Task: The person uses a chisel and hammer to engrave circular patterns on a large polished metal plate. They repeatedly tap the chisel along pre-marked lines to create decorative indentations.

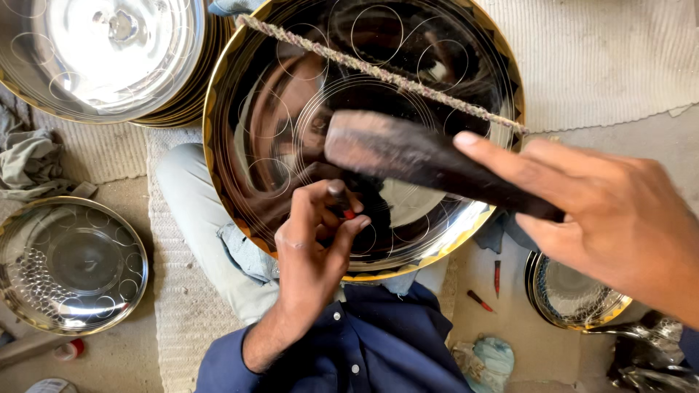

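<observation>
Both hands work over the big metal plate (291, 87): left hand (313, 240) pinches a small red-tipped tool (348, 212) against it, right hand (611, 218) grips a dark mallet (415, 156).

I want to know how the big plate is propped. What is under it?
Under the plate: a leg in light trousers and a woven mat. The rest of the lap is covered by the plate, so its exact support cannot be seen.

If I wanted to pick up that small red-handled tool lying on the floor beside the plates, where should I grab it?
Probably by the red handle of the small tool, coming straight down from above. It lies flat and slanted on the bare floor, apart from its upright neighbour, and the handle looks thicker than its dark tip, so pinch across it.
</observation>
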